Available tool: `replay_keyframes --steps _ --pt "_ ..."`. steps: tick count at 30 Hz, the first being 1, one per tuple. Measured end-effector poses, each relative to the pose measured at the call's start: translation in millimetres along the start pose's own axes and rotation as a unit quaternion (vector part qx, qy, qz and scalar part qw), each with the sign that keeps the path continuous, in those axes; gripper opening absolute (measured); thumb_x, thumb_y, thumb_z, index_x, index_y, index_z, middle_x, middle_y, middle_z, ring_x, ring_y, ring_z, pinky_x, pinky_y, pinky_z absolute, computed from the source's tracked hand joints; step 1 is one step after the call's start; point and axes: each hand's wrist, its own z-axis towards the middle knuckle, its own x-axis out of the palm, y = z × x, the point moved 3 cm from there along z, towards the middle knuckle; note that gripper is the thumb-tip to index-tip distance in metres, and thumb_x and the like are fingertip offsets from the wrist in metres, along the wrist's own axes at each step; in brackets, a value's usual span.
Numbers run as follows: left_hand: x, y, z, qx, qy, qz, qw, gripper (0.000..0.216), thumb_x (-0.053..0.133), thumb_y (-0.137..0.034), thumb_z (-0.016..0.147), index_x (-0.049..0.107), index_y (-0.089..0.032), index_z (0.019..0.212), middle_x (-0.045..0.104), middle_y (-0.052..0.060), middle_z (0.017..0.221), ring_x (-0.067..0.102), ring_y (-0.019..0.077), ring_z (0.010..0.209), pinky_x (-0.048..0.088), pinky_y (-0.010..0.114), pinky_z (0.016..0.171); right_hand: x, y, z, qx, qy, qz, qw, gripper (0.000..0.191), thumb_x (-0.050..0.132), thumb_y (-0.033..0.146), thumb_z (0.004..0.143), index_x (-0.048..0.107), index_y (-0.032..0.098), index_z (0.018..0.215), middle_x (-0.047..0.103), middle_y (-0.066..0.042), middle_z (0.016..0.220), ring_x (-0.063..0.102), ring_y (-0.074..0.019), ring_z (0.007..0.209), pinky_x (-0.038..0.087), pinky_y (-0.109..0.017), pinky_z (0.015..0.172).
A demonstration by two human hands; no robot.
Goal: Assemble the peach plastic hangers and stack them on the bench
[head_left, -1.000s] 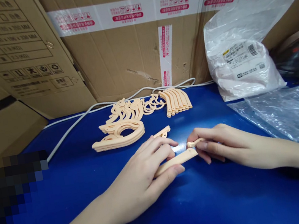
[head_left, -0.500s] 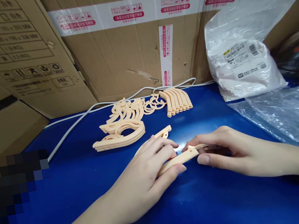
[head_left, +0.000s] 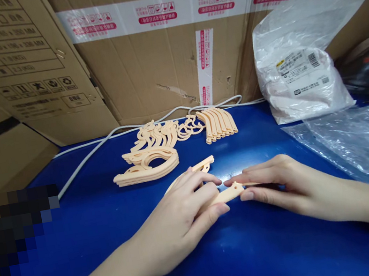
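My left hand [head_left: 191,208] is closed around a beige plastic hanger arm [head_left: 230,193], thumb along its near side. The arm's end, with a small round hole, points right. Another beige part [head_left: 206,162] sticks out beyond the left fingers; whether it joins the held arm is hidden. My right hand [head_left: 282,185] pinches a thin beige plastic piece [head_left: 250,184] against that holed end; most of the piece is hidden by the fingers. Behind the hands lies a stack of folded beige hangers [head_left: 149,171].
Further back are several loose curved parts [head_left: 159,135], hook pieces [head_left: 192,128] and a row of hanger arms [head_left: 218,123]. A white cable [head_left: 86,167] runs along cardboard boxes [head_left: 144,69]. At right stand a white plastic bag [head_left: 300,84] and clear film [head_left: 359,136] on the blue table [head_left: 245,260].
The right hand and the thin piece have shifted slightly left and tilted flatter at the arm's end. The left hand keeps its hold, nearly unmoved.
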Motion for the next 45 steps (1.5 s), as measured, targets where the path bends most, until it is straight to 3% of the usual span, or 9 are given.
replay_keyframes --steps 9,14,22,29,37,41,45 --pt "0.4 1.6 0.4 0.006 0.002 0.019 1.0 0.02 0.039 -0.031 0.1 0.058 -0.024 0.103 0.053 -0.002 0.125 0.041 0.0151 0.127 0.014 0.031 0.118 -0.4 1.5 -3.0 -0.055 -0.009 -0.141 0.988 0.028 0.041 0.024 0.099 0.065 0.016 0.11 0.064 -0.003 0.078 0.06 -0.0126 0.062 0.041 -0.023 0.056" --pt "1.5 2.4 1.3 0.005 0.003 0.016 1.0 0.02 0.04 -0.031 0.1 0.058 -0.024 0.097 0.052 -0.002 0.124 0.041 0.0157 0.127 0.015 0.032 0.118 3.1 1.4 -6.0 -0.11 -0.054 -0.238 0.963 0.032 0.038 0.023 0.1 0.064 0.01 0.115 0.061 -0.003 0.072 0.057 -0.0131 0.061 0.04 -0.024 0.055" --pt "0.7 1.6 -0.2 0.013 0.005 0.013 1.0 0.021 0.04 -0.031 0.1 0.058 -0.023 0.091 0.054 -0.002 0.122 0.044 0.0151 0.123 0.016 0.033 0.117 4.6 4.9 -5.1 -0.158 -0.08 -0.32 0.931 0.029 0.039 0.023 0.099 0.065 0.012 0.106 0.057 -0.001 0.069 0.051 -0.0146 0.059 0.038 -0.027 0.056" --pt "1.7 2.1 1.8 0.023 0.002 0.019 1.0 0.022 0.041 -0.031 0.099 0.059 -0.022 0.09 0.056 0.0 0.12 0.049 0.0169 0.117 0.02 0.037 0.116 5.8 4.6 -4.0 -0.119 -0.057 -0.276 0.952 0.028 0.04 0.026 0.098 0.065 0.015 0.096 0.058 -0.002 0.069 0.053 -0.0133 0.059 0.036 -0.026 0.058" --pt "1.3 0.1 2.1 0.024 0.0 0.03 0.999 0.021 0.043 -0.029 0.098 0.062 -0.022 0.092 0.056 0.001 0.121 0.048 0.0195 0.12 0.021 0.041 0.116 5.0 2.7 -1.9 -0.035 -0.003 -0.154 0.987 0.022 0.043 0.026 0.095 0.062 0.017 0.103 0.062 -0.001 0.07 0.055 -0.0114 0.058 0.033 -0.024 0.056" --pt "1.1 -1.9 2.3 0.022 0.004 0.028 0.999 0.021 0.043 -0.028 0.098 0.061 -0.021 0.09 0.057 0.001 0.121 0.049 0.0177 0.118 0.02 0.039 0.116 5.5 1.1 -0.8 0.016 0.017 -0.114 0.993 0.022 0.045 0.029 0.094 0.058 0.017 0.108 0.052 0.006 0.055 0.047 -0.0094 0.046 0.029 -0.023 0.051" --pt "2.2 -1.0 2.4 0.029 0.004 0.03 0.999 0.023 0.044 -0.029 0.098 0.058 -0.02 0.081 0.056 0.002 0.12 0.047 0.0187 0.119 0.024 0.039 0.114 6.7 1.7 -0.1 0.04 0.037 -0.099 0.994 0.022 0.045 0.029 0.094 0.056 0.018 0.109 0.048 0.008 0.052 0.044 -0.0092 0.043 0.026 -0.023 0.047"
